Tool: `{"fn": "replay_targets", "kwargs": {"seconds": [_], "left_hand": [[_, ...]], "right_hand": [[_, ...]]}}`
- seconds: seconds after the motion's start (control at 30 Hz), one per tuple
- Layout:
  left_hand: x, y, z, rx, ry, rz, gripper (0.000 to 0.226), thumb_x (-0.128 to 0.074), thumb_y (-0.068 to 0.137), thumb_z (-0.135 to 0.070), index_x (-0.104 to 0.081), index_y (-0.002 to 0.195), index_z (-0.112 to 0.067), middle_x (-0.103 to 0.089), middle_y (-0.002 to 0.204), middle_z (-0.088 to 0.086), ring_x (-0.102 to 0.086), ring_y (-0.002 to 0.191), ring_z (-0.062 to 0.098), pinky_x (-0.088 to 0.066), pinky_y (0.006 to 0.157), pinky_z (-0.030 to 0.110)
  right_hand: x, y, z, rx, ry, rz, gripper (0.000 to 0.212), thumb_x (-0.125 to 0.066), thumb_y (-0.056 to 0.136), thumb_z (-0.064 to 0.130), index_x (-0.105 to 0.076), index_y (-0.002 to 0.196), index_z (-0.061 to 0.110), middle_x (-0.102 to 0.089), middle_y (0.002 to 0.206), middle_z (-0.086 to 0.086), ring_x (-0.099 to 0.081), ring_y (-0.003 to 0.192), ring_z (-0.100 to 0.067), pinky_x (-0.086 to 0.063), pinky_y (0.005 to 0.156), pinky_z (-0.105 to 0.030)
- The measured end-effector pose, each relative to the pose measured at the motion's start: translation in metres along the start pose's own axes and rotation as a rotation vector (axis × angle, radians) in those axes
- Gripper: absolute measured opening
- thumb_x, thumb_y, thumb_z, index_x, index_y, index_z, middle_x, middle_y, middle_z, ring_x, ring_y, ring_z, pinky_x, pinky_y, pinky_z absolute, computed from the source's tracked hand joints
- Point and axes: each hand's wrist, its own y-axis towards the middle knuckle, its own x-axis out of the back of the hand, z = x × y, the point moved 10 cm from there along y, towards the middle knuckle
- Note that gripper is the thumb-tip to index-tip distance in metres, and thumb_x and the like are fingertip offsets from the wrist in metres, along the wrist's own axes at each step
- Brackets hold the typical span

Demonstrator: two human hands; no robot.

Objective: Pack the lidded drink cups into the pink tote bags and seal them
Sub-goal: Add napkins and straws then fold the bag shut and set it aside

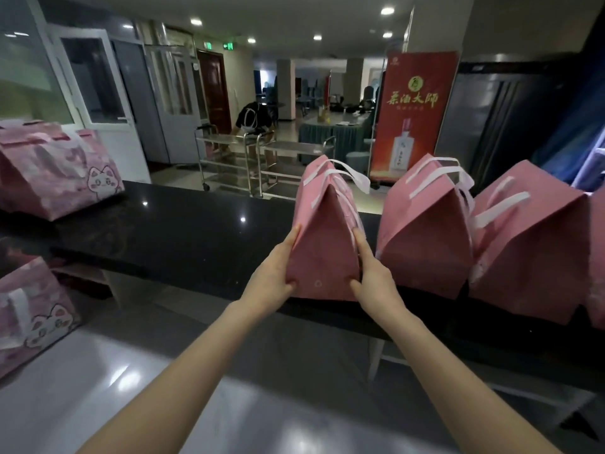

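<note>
Left hand [278,273] and right hand [373,276] press flat-fingered on either side of a closed pink tote bag [324,244], upright on the dark desk [180,231] straight ahead between them, with the row of closed bags [425,237] just to its right, nearer the right hand.

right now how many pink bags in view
5 bags: one between left hand and right hand, two to its right on the counter, two cat-print ones far left. A sliver at the right edge may be a sixth.
</note>
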Motion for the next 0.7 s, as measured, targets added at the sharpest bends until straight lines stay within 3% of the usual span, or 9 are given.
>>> {"fn": "replay_targets", "kwargs": {"seconds": [0.2, 0.47, 0.6, 0.7], "left_hand": [[-0.011, 0.044, 0.02, -0.083, 0.051, 0.067, 0.113, -0.063, 0.071, 0.002, 0.001, 0.148, -0.052, -0.045, 0.136, -0.003, -0.054, 0.115, 0.02, -0.051, 0.086, 0.045], [-0.021, 0.068, 0.041, -0.21, 0.152, 0.124, 0.115, -0.071, 0.071, -0.002, 0.001, 0.151, -0.042, -0.033, 0.147, -0.003, -0.049, 0.122, 0.022, -0.053, 0.072, 0.039], [-0.012, 0.058, 0.05, -0.223, 0.16, 0.128, 0.106, -0.072, 0.077, -0.015, 0.0, 0.151, -0.042, -0.035, 0.146, -0.004, -0.048, 0.123, 0.019, -0.052, 0.075, 0.036], [0.006, 0.037, 0.066, -0.216, 0.265, 0.114, 0.085, -0.066, 0.084, -0.029, -0.013, 0.15, -0.04, -0.042, 0.138, -0.007, -0.05, 0.115, 0.016, -0.051, 0.069, 0.035]], "right_hand": [[-0.006, 0.025, -0.009, -0.104, -0.097, -0.104, 0.1, -0.051, 0.08, -0.004, 0.0, 0.142, 0.058, -0.057, 0.107, -0.004, -0.055, 0.082, -0.021, -0.05, 0.079, -0.036], [-0.01, 0.029, -0.001, -0.186, -0.253, -0.16, 0.094, -0.054, 0.082, 0.0, -0.005, 0.145, 0.051, -0.055, 0.123, -0.01, -0.059, 0.102, -0.034, -0.05, 0.09, -0.048], [-0.002, 0.006, 0.013, -0.16, -0.304, -0.258, 0.077, -0.064, 0.086, 0.016, -0.023, 0.147, 0.038, -0.054, 0.132, -0.001, -0.056, 0.114, -0.026, -0.051, 0.09, -0.046], [0.002, -0.023, 0.033, -0.09, -0.491, -0.37, 0.055, -0.064, 0.088, 0.023, -0.042, 0.139, 0.024, -0.055, 0.13, 0.001, -0.054, 0.114, -0.024, -0.053, 0.081, -0.041]]}}
